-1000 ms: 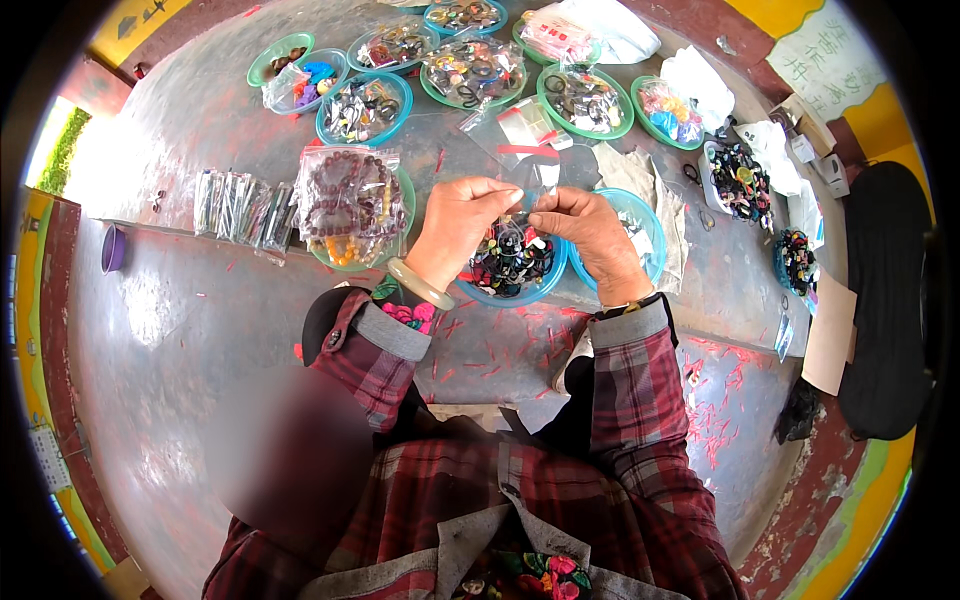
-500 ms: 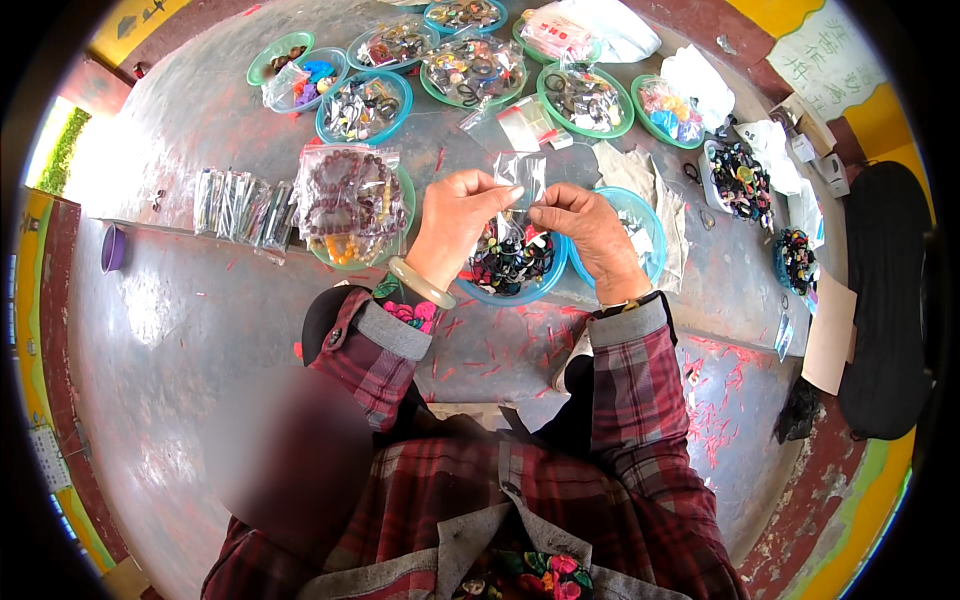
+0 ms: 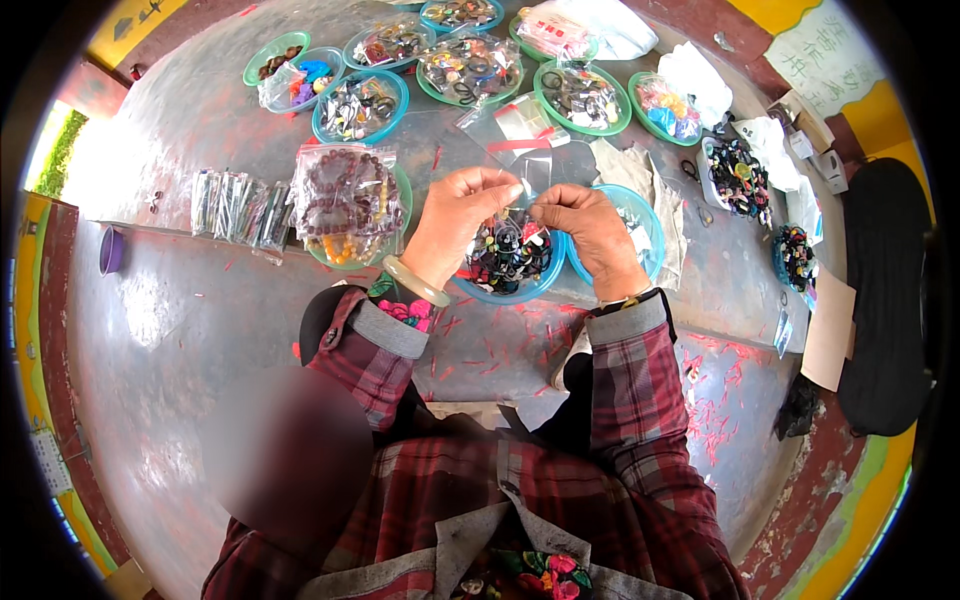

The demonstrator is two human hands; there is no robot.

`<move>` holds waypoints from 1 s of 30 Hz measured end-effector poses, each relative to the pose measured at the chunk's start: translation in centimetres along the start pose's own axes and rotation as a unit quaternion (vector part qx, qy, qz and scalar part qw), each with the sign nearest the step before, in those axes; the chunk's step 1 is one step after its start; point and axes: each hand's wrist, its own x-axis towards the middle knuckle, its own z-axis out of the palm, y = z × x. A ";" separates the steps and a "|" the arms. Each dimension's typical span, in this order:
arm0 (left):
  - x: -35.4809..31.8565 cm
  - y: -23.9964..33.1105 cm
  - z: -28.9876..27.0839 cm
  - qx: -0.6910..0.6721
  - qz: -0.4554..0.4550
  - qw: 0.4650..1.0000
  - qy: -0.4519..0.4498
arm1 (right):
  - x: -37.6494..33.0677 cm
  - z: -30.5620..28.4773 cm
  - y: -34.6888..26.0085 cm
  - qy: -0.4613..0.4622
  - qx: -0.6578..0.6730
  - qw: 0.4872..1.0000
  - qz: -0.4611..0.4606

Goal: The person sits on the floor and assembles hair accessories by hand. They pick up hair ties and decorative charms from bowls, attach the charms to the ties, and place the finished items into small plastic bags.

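Both hands pinch a small clear plastic bag point(image 3: 536, 168) with a red strip along its far edge. My left hand point(image 3: 462, 215), with a pale bangle at the wrist, grips one side between thumb and fingers. On the other side my right hand point(image 3: 592, 232) is closed on the bag's near part; its fingertips almost meet the left ones. What the bag holds, if anything, I cannot make out. Below the hands stands a blue basin point(image 3: 497, 297) full of black corded pieces point(image 3: 508, 258) with coloured bits. A light-blue basin point(image 3: 659, 240) with white pieces is partly behind my right hand.
Bagged purple bead strings point(image 3: 348, 195) lie on a green basin at left, beside a row of slim packets point(image 3: 240, 208). Several basins of bagged goods, including a green one point(image 3: 622, 122), stand farther back. A grey cloth point(image 3: 660, 205) and a white tray point(image 3: 708, 182) are at right.
The bag's far end has spread and tipped outward, so its red strip now shows. Both hands keep their pinch and have hardly moved.
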 end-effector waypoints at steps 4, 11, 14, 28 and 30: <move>-0.2 0.2 0.2 -0.039 0.012 0.999 0.010 | -0.1 -0.1 -0.1 -0.007 -0.024 1.000 0.010; -0.2 0.5 0.2 0.011 0.020 0.999 0.026 | -0.3 0.8 -0.7 0.001 0.002 1.000 0.012; -0.2 0.2 0.2 0.025 0.021 0.999 0.035 | -0.3 1.0 -0.9 0.007 0.014 1.000 0.011; -0.3 0.4 0.2 -0.027 -0.022 0.999 -0.009 | -0.1 0.6 -0.2 0.042 0.042 0.997 -0.054; -0.3 0.4 0.2 -0.024 -0.039 0.999 -0.025 | -0.1 0.6 -0.3 0.055 0.080 0.993 -0.063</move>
